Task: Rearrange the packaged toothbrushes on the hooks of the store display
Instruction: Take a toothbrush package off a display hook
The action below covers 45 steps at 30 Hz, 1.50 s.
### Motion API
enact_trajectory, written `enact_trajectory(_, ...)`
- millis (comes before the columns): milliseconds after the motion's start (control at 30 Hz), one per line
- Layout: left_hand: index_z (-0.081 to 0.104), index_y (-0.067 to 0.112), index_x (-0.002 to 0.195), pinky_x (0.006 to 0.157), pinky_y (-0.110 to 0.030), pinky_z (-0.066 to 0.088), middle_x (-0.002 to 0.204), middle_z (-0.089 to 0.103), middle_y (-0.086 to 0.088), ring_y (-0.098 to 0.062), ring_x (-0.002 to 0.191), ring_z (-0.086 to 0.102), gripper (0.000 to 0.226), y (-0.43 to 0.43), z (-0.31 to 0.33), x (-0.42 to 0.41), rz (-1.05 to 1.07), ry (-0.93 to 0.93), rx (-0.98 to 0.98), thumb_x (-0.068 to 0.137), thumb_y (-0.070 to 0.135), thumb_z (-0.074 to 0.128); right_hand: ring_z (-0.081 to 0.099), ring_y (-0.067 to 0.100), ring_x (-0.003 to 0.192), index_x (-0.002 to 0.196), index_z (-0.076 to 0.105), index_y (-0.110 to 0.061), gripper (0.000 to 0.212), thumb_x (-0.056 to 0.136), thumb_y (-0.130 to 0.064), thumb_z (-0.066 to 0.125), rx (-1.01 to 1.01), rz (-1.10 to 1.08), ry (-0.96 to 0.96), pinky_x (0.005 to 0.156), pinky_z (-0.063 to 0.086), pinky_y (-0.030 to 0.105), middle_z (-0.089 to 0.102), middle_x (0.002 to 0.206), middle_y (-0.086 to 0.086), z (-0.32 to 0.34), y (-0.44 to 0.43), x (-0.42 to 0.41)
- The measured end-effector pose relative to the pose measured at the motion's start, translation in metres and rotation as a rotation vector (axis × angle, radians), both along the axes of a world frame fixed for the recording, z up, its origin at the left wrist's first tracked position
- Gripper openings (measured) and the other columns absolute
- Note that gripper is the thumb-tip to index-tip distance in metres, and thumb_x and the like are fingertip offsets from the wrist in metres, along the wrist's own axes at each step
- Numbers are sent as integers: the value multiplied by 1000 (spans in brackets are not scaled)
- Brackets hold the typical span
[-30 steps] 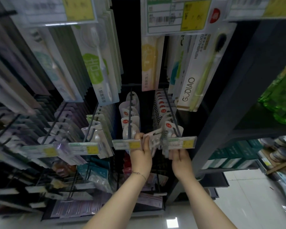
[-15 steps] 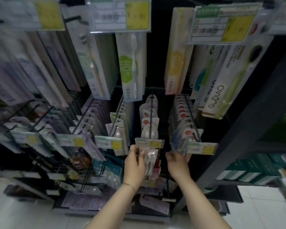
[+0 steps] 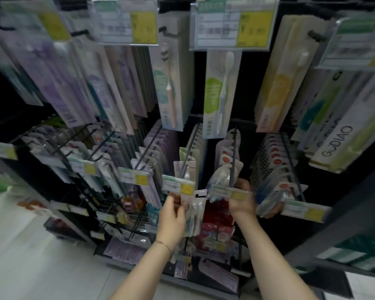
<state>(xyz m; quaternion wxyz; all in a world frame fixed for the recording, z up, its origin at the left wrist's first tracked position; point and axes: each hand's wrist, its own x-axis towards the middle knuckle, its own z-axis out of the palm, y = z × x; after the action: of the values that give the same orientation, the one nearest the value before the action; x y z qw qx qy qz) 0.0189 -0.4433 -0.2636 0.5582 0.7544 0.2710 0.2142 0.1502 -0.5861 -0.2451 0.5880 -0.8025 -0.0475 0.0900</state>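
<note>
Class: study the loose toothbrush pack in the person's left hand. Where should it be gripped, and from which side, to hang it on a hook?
Pinch the toothbrush pack by its lower left edge, coming from below-left, much as the left hand does. The pack is held upright, and the hang tab at its top must stay clear for hanging.

Both bare forearms run up from 6 o'clock: left forearm (image 3: 143,267) angles toward 1 o'clock and right forearm (image 3: 275,256) toward 11, with the hands level, near each other, not touching. Left hand (image 3: 173,215) has its back to camera and a thin bracelet (image 3: 163,245) on the wrist, fingers curled at its 2 o'clock side, pinching a toothbrush pack (image 3: 197,211). Right hand (image 3: 243,201) sits at 3 o'clock from the left, fingers curled up toward 12; blur hides whether it grips anything.
</note>
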Motion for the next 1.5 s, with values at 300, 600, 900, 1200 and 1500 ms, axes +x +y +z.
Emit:
enact_trajectory(300, 59, 23, 97, 83, -19, 49, 98, 67, 4, 0, 91, 63, 14, 24, 5, -10, 83, -55, -25, 97, 9, 59, 56, 18, 90, 109, 45, -20, 35, 88, -4, 68, 51, -66, 57, 85, 45, 32, 53, 92, -11, -7, 6, 5)
enact_trajectory(600, 62, 26, 98, 90, -31, 53, 100, 70, 6, -5, 98, 65, 16, 35, 4, -18, 123, -87, -58, 96, 10, 62, 52, 12, 88, 114, 50, -18, 20, 96, -15, 60, -26, 34, -11, 67, 40, 24, 55, 95, -7, -8, 0, 13)
enact_trajectory(900, 62, 23, 95, 90, -39, 54, 96, 69, 3, -13, 96, 64, 12, 45, 6, -30, 173, -92, -60, 95, 11, 64, 51, 14, 87, 120, 52, -16, 31, 92, -14, 65, -12, -64, 27, 79, 38, 25, 54, 102, 0, -9, 2, 7)
enact_trajectory(1200, 63, 21, 96, 86, -29, 53, 95, 69, 3, -11, 94, 65, 12, 53, 12, -46, 201, -134, -86, 96, 9, 63, 55, 20, 100, 123, 53, -9, 32, 92, -4, 60, 16, -104, 16, 84, 40, 28, 58, 109, 5, -16, 6, -1)
enact_trajectory(1500, 62, 16, 95, 78, -15, 52, 93, 68, 0, 4, 82, 63, 13, 63, 20, -46, 165, -187, -126, 97, 3, 59, 56, 17, 115, 137, 49, -21, 34, 102, -24, 48, 105, -147, 24, 106, 42, 40, 60, 124, -3, -29, 4, -34)
